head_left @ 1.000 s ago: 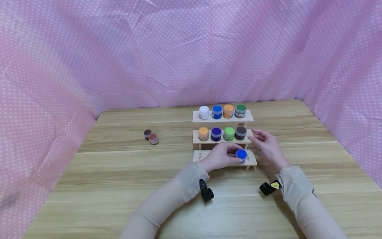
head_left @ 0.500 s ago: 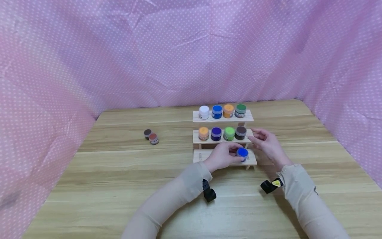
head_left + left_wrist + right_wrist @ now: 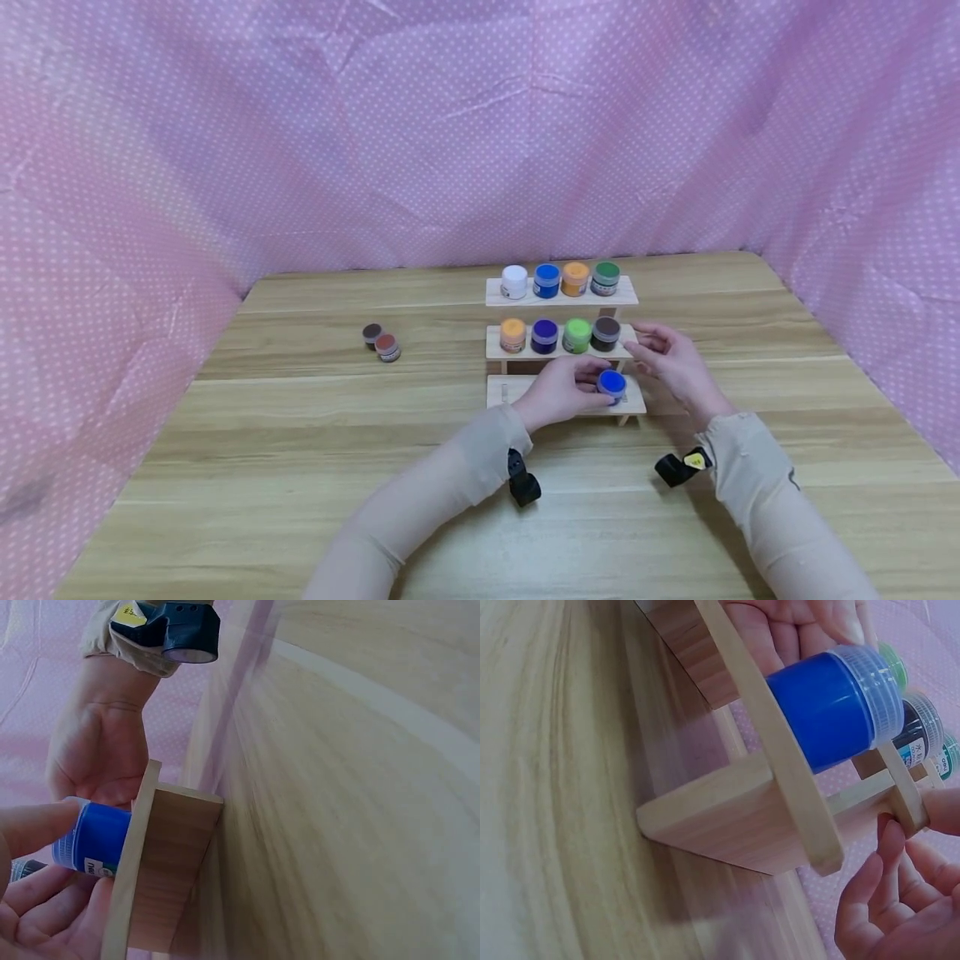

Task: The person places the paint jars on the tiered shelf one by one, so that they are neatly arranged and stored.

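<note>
My left hand (image 3: 564, 390) holds a blue paint jar (image 3: 611, 385) between thumb and fingers. In the right wrist view the blue jar (image 3: 829, 709) stands with its base against the lowest board of a three-tier wooden rack (image 3: 517, 387), near the right end. My right hand (image 3: 671, 371) pinches the right end of the middle board, thumb above and fingers curled beneath, as the right wrist view shows. Orange, purple, light green and dark brown jars (image 3: 605, 333) line the middle tier. White, blue, orange and dark green jars (image 3: 605, 278) line the top one.
Off to the left, a dark jar (image 3: 372, 335) and a reddish-brown jar (image 3: 387, 347) sit close together on the wooden table (image 3: 300, 450). Pink dotted cloth (image 3: 450, 142) hangs behind the table and at its sides.
My left hand has shifted the blue jar slightly to the right along the lowest board. The right hand keeps its place at the end of the middle tier.
</note>
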`<state>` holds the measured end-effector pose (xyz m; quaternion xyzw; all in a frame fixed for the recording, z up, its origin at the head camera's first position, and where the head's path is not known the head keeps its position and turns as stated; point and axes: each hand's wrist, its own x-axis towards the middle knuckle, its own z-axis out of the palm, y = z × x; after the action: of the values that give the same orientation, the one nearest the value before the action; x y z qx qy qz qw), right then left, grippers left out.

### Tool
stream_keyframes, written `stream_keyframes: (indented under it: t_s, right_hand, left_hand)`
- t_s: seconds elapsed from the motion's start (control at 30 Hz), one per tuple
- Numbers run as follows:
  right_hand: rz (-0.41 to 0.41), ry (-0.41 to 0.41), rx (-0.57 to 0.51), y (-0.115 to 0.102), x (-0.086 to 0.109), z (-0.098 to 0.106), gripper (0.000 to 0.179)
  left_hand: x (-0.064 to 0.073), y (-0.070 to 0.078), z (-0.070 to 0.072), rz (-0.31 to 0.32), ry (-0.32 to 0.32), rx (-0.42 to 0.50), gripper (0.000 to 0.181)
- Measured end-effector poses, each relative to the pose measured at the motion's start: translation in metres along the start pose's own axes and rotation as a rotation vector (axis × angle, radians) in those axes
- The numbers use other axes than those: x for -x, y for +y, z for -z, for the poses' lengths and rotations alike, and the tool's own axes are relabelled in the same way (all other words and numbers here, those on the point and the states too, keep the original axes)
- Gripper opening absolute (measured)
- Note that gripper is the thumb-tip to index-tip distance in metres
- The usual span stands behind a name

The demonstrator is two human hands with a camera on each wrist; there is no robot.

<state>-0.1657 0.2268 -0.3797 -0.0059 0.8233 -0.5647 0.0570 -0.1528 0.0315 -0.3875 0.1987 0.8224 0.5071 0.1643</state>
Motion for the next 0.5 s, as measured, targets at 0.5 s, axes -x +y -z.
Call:
stream_keyframes:
  t_s: [0.5]
  right_hand:
    - [-0.069,-0.15,0.072,-0.017,-0.015,0.008,0.057]
  left_hand:
    - [0.023,-0.012,0.025,0.029,-0.012,0.019,0.046]
